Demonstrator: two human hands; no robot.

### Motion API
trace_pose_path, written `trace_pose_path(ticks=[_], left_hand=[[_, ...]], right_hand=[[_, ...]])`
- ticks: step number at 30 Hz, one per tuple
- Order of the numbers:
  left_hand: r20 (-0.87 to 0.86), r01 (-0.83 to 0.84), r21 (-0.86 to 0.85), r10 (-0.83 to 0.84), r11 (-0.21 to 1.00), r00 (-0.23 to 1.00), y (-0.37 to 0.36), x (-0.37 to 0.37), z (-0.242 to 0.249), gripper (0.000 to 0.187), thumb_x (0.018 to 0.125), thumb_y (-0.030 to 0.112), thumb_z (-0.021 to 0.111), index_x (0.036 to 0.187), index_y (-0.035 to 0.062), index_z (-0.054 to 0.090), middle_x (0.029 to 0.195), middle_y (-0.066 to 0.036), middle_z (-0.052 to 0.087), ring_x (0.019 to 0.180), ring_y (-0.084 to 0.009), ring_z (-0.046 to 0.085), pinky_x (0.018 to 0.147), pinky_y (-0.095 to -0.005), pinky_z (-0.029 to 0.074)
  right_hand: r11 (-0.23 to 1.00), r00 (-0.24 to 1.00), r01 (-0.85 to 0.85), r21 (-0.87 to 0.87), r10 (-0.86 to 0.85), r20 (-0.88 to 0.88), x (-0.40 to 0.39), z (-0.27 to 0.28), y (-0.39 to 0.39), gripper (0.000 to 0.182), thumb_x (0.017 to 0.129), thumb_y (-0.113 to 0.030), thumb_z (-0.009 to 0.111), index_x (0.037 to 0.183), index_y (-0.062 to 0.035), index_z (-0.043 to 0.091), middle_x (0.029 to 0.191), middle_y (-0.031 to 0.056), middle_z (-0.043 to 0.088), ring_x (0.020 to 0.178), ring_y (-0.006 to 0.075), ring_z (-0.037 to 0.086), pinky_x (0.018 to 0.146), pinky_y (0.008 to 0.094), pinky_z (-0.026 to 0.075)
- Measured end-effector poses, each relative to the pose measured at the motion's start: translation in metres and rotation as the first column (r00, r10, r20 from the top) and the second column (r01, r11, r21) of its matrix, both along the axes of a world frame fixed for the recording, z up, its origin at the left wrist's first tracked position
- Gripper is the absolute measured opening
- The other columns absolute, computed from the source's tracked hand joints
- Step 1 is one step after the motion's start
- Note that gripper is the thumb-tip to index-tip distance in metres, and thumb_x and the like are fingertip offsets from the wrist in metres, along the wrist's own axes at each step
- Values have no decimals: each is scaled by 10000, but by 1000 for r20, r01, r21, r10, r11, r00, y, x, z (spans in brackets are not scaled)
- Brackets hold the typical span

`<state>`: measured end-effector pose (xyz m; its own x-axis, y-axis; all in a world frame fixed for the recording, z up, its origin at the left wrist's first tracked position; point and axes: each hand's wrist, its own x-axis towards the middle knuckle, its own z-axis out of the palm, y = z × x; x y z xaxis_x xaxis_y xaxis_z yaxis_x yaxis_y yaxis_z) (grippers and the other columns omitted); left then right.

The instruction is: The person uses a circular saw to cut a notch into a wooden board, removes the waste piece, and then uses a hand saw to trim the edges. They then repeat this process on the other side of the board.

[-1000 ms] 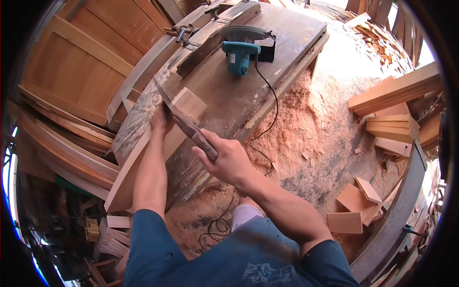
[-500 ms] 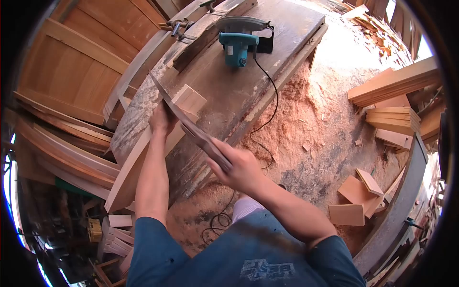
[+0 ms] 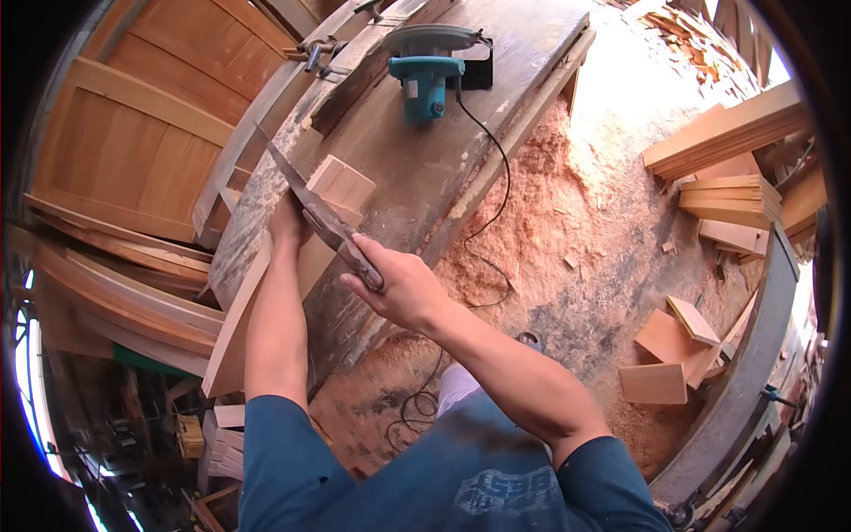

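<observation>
My right hand (image 3: 403, 284) is wrapped around the wooden handle of a handsaw (image 3: 324, 222). The saw's blade slants away up and to the left, passing over my left hand (image 3: 288, 222). That hand grips a long wooden board (image 3: 232, 341) lying along the near left side of the workbench (image 3: 399, 191); its fingers are largely hidden behind the saw. Just beyond the blade, a pale wooden block (image 3: 341, 183) rests on the bench.
A teal circular saw (image 3: 425, 84) stands farther up the bench, its black cord (image 3: 503, 177) hanging to the sawdust-covered floor (image 3: 550, 222). Clamps (image 3: 316, 55) sit at the bench's far left edge. Stacked boards (image 3: 731, 199) and loose offcuts (image 3: 653, 383) lie at right, wooden panels (image 3: 151, 133) at left.
My right hand and the handsaw have shifted up and to the left along the blade's line. My left hand stays at the board. The whole view has shifted slightly.
</observation>
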<state>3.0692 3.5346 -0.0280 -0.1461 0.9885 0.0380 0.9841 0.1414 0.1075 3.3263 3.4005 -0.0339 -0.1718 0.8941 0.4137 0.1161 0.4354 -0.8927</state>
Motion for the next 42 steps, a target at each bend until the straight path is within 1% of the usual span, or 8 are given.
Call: trace_pose_path(ticks=[9, 12, 15, 18, 23, 31, 34, 42], left_hand=[[-20, -4, 1, 4, 1000, 1000, 9, 17, 10, 384, 768, 219, 800, 1063, 93, 589, 981, -177, 721, 982, -415, 672, 805, -528, 517], [42, 20, 3, -20, 1000, 999, 11, 10, 3, 688, 634, 375, 937, 1196, 158, 605, 1003, -125, 747, 988, -370, 694, 819, -488, 523], [14, 35, 75, -36, 997, 999, 9, 14, 6, 710, 607, 356, 951, 1191, 145, 607, 988, -139, 744, 978, -376, 691, 813, -494, 518], [32, 102, 90, -105, 991, 994, 3, 14, 7, 357, 809, 261, 761, 1095, 104, 616, 1003, -178, 718, 985, -419, 668, 806, -531, 522], [16, 73, 89, -75, 993, 997, 6, 0, 2, 455, 818, 378, 741, 1159, 103, 619, 1039, -198, 716, 991, -423, 673, 799, -515, 536], [-17, 192, 127, -191, 973, 981, 7, -8, -5, 524, 785, 305, 778, 1218, 87, 580, 1074, -204, 708, 1051, -422, 655, 830, -503, 529], [147, 54, 116, -71, 992, 987, 18, -21, -24, 494, 799, 281, 768, 1217, 101, 576, 1055, -191, 710, 1028, -418, 660, 826, -500, 526], [-13, 24, 18, -24, 1000, 1000, 2, 27, 15, 454, 774, 241, 800, 1147, 111, 576, 990, -159, 723, 972, -380, 685, 801, -499, 525]], right_hand=[[995, 971, 8, -101, 16, 240, 144, 54, -175, 645, 759, -121, 825, 1338, 4, 571, 813, 133, 673, 665, 297, 685, 595, 355, 546], [989, 956, 22, -144, 21, 293, 154, 67, -186, 643, 725, -122, 846, 1301, 29, 603, 864, 162, 718, 712, 294, 734, 621, 342, 576], [993, 966, 5, -122, 27, 258, 151, 70, -177, 639, 728, -108, 831, 1299, 50, 594, 791, 165, 707, 657, 295, 725, 592, 342, 572], [996, 975, 69, -61, -54, 216, 114, 45, -115, 585, 777, -70, 781, 1320, 22, 584, 846, 173, 716, 684, 296, 732, 605, 361, 584], [983, 989, 37, -180, -11, 147, -34, 22, 46, 489, 830, -226, 732, 1263, -55, 584, 877, 230, 692, 800, 420, 679, 722, 475, 565], [999, 991, 17, 49, -11, -132, -42, -77, 40, 552, 855, -131, 744, 1366, -50, 552, 1110, 259, 662, 973, 389, 685, 811, 411, 567], [1000, 995, -29, -4, 29, -95, -32, -39, 39, 571, 859, -156, 753, 1378, -53, 539, 1101, 271, 660, 965, 396, 683, 794, 420, 570], [990, 973, -52, -131, 80, 216, 127, 46, -130, 648, 818, -192, 764, 1398, -30, 524, 793, 109, 672, 663, 267, 685, 614, 382, 544]])
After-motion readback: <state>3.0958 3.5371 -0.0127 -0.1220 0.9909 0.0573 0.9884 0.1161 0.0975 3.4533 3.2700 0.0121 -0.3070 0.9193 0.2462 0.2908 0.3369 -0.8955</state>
